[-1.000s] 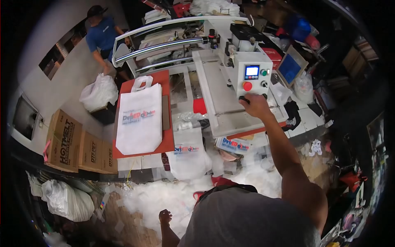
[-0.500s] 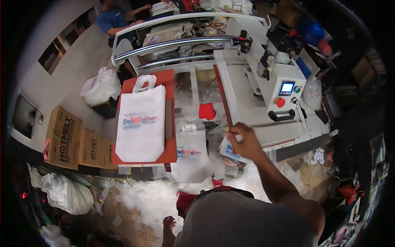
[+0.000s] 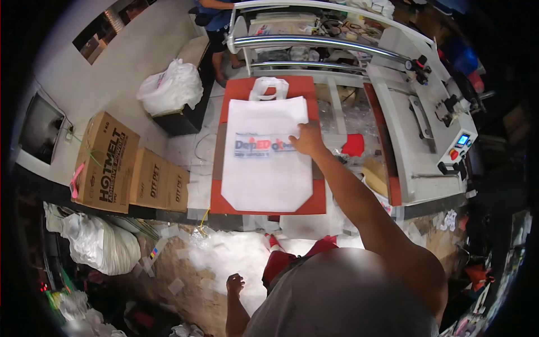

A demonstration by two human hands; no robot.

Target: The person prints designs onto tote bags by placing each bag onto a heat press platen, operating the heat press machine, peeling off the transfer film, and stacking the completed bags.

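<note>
A flat white tote bag (image 3: 266,185) with looped handles lies on the red pad (image 3: 317,202) of a heat press. Across its middle lies a clear transfer film (image 3: 252,147) printed in blue and red letters. My right hand (image 3: 307,140) reaches over the bag's right side, thumb and fingers pinched at the film's right end; the fingertips partly cover the lettering. Down beside my body, my left hand (image 3: 236,283) hangs away from the bench with loosely curled fingers and nothing in it.
The press's white head (image 3: 415,123) and control box (image 3: 457,146) stand at the right, with metal rails (image 3: 325,42) behind the bag. Cardboard boxes (image 3: 109,163) sit at the left near a white plastic bundle (image 3: 171,87). Another person (image 3: 216,25) stands at the back.
My right hand has moved from the stack of printed sheets right of the pad to the print on the bag. The view has shifted left. My left hand still hangs low.
</note>
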